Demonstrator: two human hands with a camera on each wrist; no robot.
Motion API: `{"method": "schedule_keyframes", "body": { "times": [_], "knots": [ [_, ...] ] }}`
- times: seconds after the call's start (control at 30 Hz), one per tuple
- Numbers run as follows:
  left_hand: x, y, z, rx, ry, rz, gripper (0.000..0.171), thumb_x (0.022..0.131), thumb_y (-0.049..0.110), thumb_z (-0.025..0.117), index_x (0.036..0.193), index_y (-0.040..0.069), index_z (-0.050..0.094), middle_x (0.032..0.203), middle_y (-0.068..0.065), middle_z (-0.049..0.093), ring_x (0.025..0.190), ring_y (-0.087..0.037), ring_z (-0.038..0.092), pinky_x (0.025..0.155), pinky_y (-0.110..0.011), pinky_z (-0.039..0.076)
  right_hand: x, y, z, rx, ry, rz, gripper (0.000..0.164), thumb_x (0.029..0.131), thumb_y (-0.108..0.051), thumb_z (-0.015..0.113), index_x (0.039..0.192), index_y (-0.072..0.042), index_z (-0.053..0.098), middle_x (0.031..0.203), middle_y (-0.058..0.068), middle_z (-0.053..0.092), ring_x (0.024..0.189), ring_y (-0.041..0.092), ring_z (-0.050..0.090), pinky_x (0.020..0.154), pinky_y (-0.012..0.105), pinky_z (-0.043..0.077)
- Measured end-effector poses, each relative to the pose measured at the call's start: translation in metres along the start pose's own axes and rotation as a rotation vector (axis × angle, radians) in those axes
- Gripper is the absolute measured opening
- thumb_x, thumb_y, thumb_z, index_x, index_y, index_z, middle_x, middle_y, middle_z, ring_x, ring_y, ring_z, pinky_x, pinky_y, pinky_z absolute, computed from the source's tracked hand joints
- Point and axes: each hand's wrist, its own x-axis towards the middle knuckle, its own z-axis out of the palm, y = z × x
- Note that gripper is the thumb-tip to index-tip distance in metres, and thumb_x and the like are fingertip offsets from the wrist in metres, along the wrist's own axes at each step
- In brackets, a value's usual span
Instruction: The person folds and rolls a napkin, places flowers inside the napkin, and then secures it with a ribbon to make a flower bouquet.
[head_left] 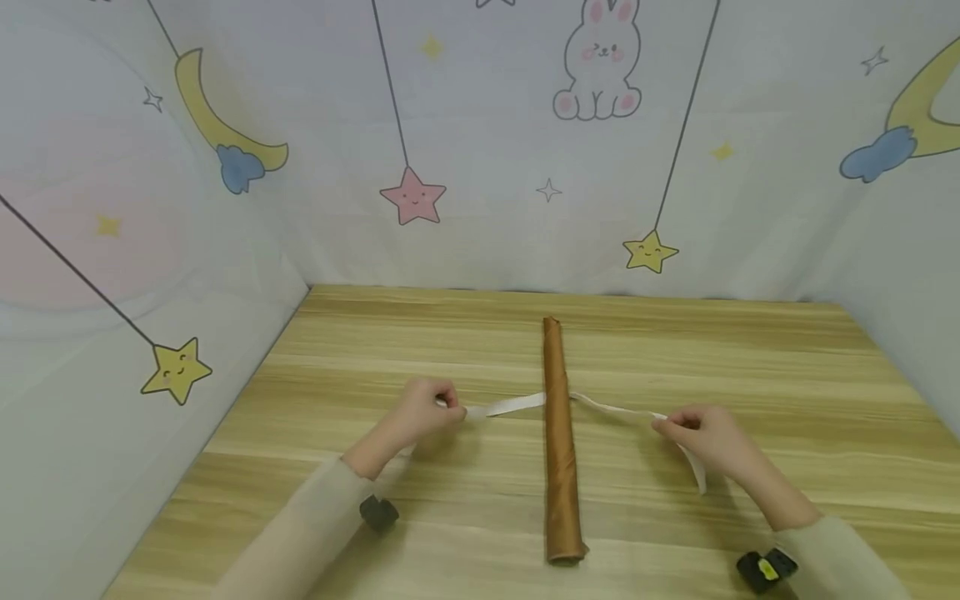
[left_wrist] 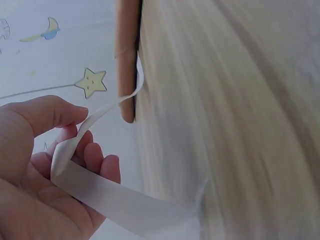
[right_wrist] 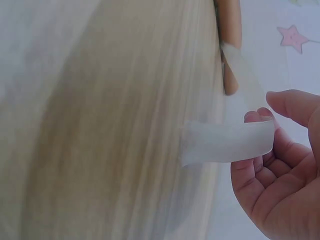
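Observation:
A long brown roll of satiny fabric [head_left: 559, 442] lies lengthwise on the table between the two hands. From under its middle a white ribbon [head_left: 517, 405] comes out on both sides. My left hand [head_left: 429, 410] pinches the ribbon on the left of the roll; in the left wrist view the ribbon [left_wrist: 107, 195] folds over the fingers and trails away. On the other side my right hand [head_left: 708, 437] pinches the ribbon, and its loose tail hangs below the fingers. The right wrist view shows that ribbon end [right_wrist: 225, 142] draped across the fingers. Both hands are apart from the roll.
The wood-grain table [head_left: 420, 333] carries the roll. White fabric walls [head_left: 495, 242] printed with stars, moons and a rabbit rise at the back and both sides. A dark wrist device [head_left: 378, 514] sits at the left cuff, another [head_left: 767, 570] at the right.

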Motion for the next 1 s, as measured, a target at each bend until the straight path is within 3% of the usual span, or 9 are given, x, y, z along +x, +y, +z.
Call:
{"method": "schedule_keyframes", "body": {
  "times": [0.23,0.4,0.53,0.67,0.83,1.0],
  "knots": [
    [0.011,-0.008,-0.002,0.025,0.069,-0.051,0.010,0.075,0.010,0.066,0.069,0.009,0.059,0.074,0.000,0.059,0.071,-0.015,0.050,0.065,-0.028,0.043,0.008,0.011,-0.006,-0.024,0.046,0.002,0.040,0.087,-0.043,0.054,0.077,-0.005,0.063,0.068,0.005,0.056,0.059,0.013,0.047,0.053,0.027,0.039],
    [0.017,-0.010,-0.002,0.035,0.095,-0.087,0.008,0.076,0.011,0.066,0.071,0.008,0.060,0.077,-0.001,0.059,0.073,-0.016,0.050,0.066,-0.029,0.044,0.012,0.017,-0.010,-0.028,0.050,0.008,0.040,0.086,-0.043,0.055,0.079,-0.004,0.063,0.070,0.004,0.058,0.061,0.013,0.048,0.054,0.027,0.040],
    [0.020,-0.011,-0.002,0.022,0.087,-0.113,0.007,0.076,0.012,0.066,0.077,0.008,0.060,0.078,-0.002,0.058,0.071,-0.016,0.048,0.061,-0.026,0.042,0.015,0.022,-0.013,-0.053,0.064,0.010,0.036,0.086,-0.038,0.057,0.085,-0.003,0.065,0.071,0.003,0.059,0.061,0.013,0.048,0.052,0.027,0.040],
    [0.023,-0.013,-0.001,0.008,0.071,-0.125,0.013,0.076,0.012,0.066,0.087,0.006,0.061,0.079,-0.003,0.056,0.070,-0.015,0.049,0.060,-0.025,0.042,0.016,0.027,-0.017,-0.008,0.053,0.009,0.031,0.085,-0.026,0.060,0.095,0.003,0.060,0.076,0.007,0.060,0.063,0.013,0.052,0.055,0.027,0.045],
    [0.024,-0.015,-0.003,-0.026,0.036,-0.140,0.019,0.077,0.013,0.064,0.094,0.005,0.062,0.082,-0.004,0.056,0.072,-0.015,0.049,0.060,-0.024,0.042,0.016,0.031,-0.021,0.022,0.033,0.014,0.045,0.084,-0.022,0.061,0.113,0.009,0.049,0.084,0.011,0.062,0.065,0.014,0.057,0.057,0.028,0.048],
    [0.024,-0.014,-0.006,-0.037,-0.001,-0.173,0.018,0.079,0.015,0.063,0.094,0.005,0.064,0.084,-0.004,0.057,0.075,-0.016,0.049,0.061,-0.025,0.043,0.017,0.033,-0.024,-0.018,0.035,0.019,0.040,0.085,-0.026,0.060,0.108,0.007,0.056,0.073,0.005,0.060,0.064,0.013,0.055,0.055,0.027,0.047]
  ]
}}
